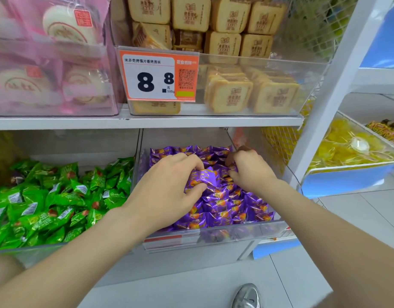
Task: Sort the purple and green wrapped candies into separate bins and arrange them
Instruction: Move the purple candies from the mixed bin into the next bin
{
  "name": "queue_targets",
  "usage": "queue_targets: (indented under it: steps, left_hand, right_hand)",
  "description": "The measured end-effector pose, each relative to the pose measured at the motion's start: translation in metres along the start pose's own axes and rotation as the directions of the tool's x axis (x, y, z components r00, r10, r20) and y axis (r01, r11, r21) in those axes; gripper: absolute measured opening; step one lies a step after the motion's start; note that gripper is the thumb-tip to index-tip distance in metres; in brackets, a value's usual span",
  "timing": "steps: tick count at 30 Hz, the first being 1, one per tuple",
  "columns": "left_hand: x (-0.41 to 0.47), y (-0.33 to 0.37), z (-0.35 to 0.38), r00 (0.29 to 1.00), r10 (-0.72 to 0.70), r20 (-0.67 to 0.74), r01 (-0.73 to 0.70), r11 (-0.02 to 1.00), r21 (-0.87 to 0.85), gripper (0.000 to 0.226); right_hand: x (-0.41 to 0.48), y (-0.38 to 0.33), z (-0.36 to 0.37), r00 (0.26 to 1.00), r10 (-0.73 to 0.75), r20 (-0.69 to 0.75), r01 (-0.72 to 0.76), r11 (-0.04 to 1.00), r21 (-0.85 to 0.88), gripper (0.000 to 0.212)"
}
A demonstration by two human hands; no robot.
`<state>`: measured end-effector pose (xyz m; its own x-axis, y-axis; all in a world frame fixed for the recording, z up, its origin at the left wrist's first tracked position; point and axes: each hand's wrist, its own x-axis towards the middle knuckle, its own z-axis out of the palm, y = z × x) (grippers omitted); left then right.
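Two clear bins sit side by side on the lower shelf. The left bin (31, 250) holds a loose heap of green wrapped candies (58, 196). The right bin (236, 230) is full of purple wrapped candies (225, 207). Both my hands are inside the right bin. My left hand (167, 185) pinches a purple candy (205, 177) between thumb and fingers. My right hand (249, 170) has its fingers curled round purple candies near the bin's back right.
A white shelf board (147, 122) runs just above the bins, carrying a clear bin of tan biscuit packs (247, 94) with an orange price tag (158, 76) and a bin of pink packs (53, 74). Yellow candies (347, 147) fill a bin at right. A shoe (247, 296) stands below.
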<state>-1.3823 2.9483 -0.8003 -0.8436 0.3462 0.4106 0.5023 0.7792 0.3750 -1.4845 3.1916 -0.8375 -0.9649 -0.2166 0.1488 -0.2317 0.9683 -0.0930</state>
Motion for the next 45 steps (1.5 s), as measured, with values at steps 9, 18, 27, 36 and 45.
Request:
queue_targets:
  steps: [9, 18, 27, 36, 45]
  left_hand:
    - [0.004, 0.004, 0.005, 0.999, -0.001, -0.050, -0.008, 0.982, -0.187, 0.032]
    - [0.000, 0.017, 0.000, 0.994, -0.003, -0.106, -0.033, 0.941, -0.337, 0.047]
    - [-0.017, 0.008, 0.020, 0.980, 0.033, 0.195, -0.012, 0.994, -0.108, 0.027]
    - [-0.020, 0.007, 0.020, 0.925, 0.074, 0.371, -0.036, 0.994, -0.108, 0.027]
    - [-0.019, 0.007, 0.017, 0.910, 0.114, 0.398, -0.085, 0.992, -0.090, 0.026]
  right_hand:
    - [-0.042, -0.034, -0.074, 0.980, -0.124, 0.156, -0.073, 0.507, 0.859, 0.019]
    - [-0.053, -0.019, -0.080, 0.960, -0.224, 0.169, -0.014, 0.563, 0.826, 0.019]
    - [-0.022, 0.029, -0.030, 0.990, 0.066, -0.122, -0.035, 0.970, 0.242, 0.030]
    - [-0.011, 0.015, -0.006, 0.998, -0.067, -0.006, 0.067, 0.986, 0.150, 0.026]
    - [-0.011, 0.014, -0.012, 0.995, -0.087, 0.058, 0.080, 0.991, 0.110, 0.036]
